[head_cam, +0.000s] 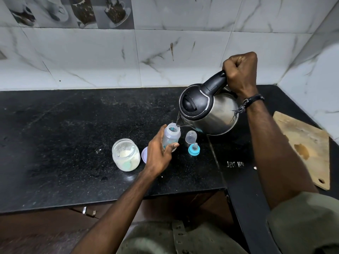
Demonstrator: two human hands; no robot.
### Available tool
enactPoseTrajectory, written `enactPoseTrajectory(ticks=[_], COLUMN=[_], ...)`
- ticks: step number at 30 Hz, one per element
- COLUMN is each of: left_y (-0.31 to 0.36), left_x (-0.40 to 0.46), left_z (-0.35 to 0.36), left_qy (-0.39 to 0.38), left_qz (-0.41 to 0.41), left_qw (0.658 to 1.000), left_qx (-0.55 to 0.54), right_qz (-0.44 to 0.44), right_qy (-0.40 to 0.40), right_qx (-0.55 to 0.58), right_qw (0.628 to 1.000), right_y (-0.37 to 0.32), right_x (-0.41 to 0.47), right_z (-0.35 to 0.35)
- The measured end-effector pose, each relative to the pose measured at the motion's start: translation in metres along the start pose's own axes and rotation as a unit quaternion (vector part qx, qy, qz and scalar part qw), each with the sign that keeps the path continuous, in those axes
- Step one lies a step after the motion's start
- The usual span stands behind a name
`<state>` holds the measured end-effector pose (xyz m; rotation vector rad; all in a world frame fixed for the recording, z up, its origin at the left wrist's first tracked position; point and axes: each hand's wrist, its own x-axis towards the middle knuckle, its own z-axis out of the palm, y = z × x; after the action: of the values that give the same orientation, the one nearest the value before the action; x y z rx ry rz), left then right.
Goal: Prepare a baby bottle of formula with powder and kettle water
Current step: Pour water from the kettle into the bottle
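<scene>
Standing open-mouthed near the middle of a black speckled countertop (73,136), a clear baby bottle (171,135) is gripped around its lower body by the left hand (159,154), with the fingers curled behind it and the thumb pressed across its front. A stainless steel kettle (209,110) with a black lid and black handle is tilted toward the bottle from the right, its spout just above the bottle's rim, and a thin stream of water (177,118) is seen falling into the opening. The kettle's handle is clenched in the right hand (240,72), which is raised above the counter; a dark braided band is worn on that wrist. Just right of the bottle, a clear dome cap (191,136) is set on the counter, and just in front of it a teal collar with its teat (193,149) is set upright. To the left of the gripping hand, an open glass jar (126,154) partly filled with pale powder is placed, and a pale lilac lid (144,154) is partly hidden between the jar and the hand. A wooden chopping board (308,149) is laid at the far right of the counter. White marble-patterned wall tiles (110,57) are seen behind the counter.
</scene>
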<state>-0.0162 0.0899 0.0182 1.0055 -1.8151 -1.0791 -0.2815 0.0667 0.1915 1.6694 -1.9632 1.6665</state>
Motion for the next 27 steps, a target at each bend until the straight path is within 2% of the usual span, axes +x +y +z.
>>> enactPoseTrajectory(ticks=[27], left_y=[0.0060], left_x=[-0.0055], left_z=[0.0018], left_qy=[-0.001], left_qz=[0.011], left_qw=[1.000], left_qx=[-0.023], right_qz=[0.006], right_qy=[0.002], right_qx=[0.002], right_qw=[1.000], right_y=[-0.0021], right_x=[-0.0039], right_z=[-0.0056])
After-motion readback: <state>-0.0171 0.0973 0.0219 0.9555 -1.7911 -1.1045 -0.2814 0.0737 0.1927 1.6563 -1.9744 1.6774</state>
